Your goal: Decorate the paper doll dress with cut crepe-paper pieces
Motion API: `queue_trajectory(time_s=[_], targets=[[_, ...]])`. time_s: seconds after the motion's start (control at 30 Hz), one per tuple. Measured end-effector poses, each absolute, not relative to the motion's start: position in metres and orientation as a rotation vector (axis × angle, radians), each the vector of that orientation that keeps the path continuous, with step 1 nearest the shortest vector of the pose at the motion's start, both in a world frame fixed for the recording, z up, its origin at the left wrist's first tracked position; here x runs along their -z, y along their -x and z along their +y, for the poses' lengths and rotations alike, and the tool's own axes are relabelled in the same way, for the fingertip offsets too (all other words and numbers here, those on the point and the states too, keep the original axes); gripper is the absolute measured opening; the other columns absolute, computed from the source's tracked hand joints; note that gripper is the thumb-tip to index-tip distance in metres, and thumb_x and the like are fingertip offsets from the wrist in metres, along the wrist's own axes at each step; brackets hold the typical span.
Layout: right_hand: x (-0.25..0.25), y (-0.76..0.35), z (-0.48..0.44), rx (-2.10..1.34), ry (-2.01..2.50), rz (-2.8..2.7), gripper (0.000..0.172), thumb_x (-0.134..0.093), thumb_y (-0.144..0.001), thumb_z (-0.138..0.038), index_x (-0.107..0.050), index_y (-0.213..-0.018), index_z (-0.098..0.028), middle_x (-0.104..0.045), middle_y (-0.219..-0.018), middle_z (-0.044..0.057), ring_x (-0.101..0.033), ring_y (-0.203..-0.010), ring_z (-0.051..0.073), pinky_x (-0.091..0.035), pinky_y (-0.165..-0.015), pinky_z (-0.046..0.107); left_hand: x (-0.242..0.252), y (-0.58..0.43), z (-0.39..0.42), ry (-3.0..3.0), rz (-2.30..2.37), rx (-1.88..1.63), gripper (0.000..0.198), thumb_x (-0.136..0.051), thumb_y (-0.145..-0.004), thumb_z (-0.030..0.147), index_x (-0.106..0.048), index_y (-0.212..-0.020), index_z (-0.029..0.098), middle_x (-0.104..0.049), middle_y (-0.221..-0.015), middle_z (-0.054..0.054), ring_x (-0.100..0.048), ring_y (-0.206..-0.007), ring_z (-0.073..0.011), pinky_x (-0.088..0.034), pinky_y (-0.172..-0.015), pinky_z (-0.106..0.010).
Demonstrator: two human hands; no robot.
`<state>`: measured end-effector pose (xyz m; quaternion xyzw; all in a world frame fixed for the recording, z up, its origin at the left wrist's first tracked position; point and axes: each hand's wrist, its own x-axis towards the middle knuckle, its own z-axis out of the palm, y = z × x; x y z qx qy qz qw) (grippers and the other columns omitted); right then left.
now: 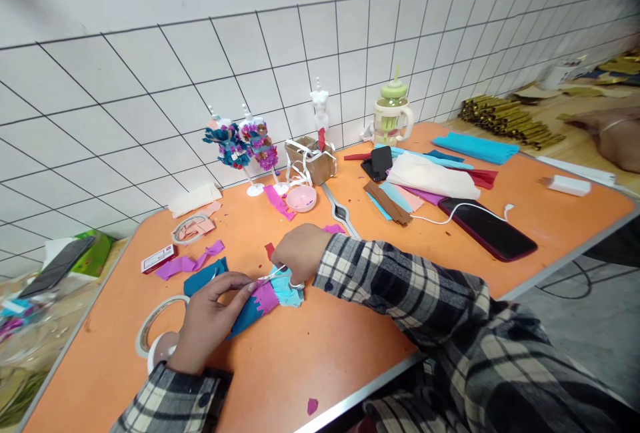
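Observation:
My left hand [220,316] pinches the end of a purple crepe paper strip [267,296] between thumb and fingers. In my right hand [303,253] is a small pair of scissors [273,275], its slim metal blades pointing left at the paper by my left fingertips. The purple paper has a notched edge. Light blue crepe paper [290,291] lies beneath my right hand, beside the purple piece. Dark teal paper [245,318] lies under the purple strip and my left hand. Whether the blades are closed on the paper is too small to tell.
Tape rolls [145,326] lie left of my left hand, near a small box [159,259]. Behind stand decorated mini dress forms [260,143], a pink bowl [301,199] and a cup [393,116]. To the right lie paper strips [475,146] and a phone [487,229]. Another person's hand [600,129] shows far right.

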<state>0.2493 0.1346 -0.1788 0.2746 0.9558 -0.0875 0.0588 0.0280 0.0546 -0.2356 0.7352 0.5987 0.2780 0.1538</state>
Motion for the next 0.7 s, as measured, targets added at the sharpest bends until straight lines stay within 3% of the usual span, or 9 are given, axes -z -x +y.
queue_trajectory(time_s=[0.5,0.7], targets=[[0.1714,-0.2510,0.1294,0.194,-0.886,2.898,0.015,-0.057,-0.080,-0.016,-0.069,-0.087,-0.017,-0.071,-0.096,0.013,-0.066,-0.095,0.026,-0.051,-0.074,0.037,0.2387,-0.0251,0.0552,-2.127,1.712,-0.772,0.022,-0.061,-0.084,0.042,-0.070,-0.084,0.022,-0.072,-0.088,-0.004,-0.065,-0.083,-0.0207,-0.050,-0.078,-0.030],[0.1738,-0.2501,0.1295,0.228,-0.876,2.912,0.018,-0.065,-0.072,-0.027,-0.070,-0.087,-0.018,-0.071,-0.094,0.012,-0.066,-0.089,0.028,-0.052,-0.071,0.039,0.2367,-0.0295,0.0552,-2.130,1.700,-0.767,0.021,-0.061,-0.083,0.041,-0.070,-0.083,0.022,-0.074,-0.087,-0.004,-0.066,-0.083,-0.0210,-0.052,-0.080,-0.031]])
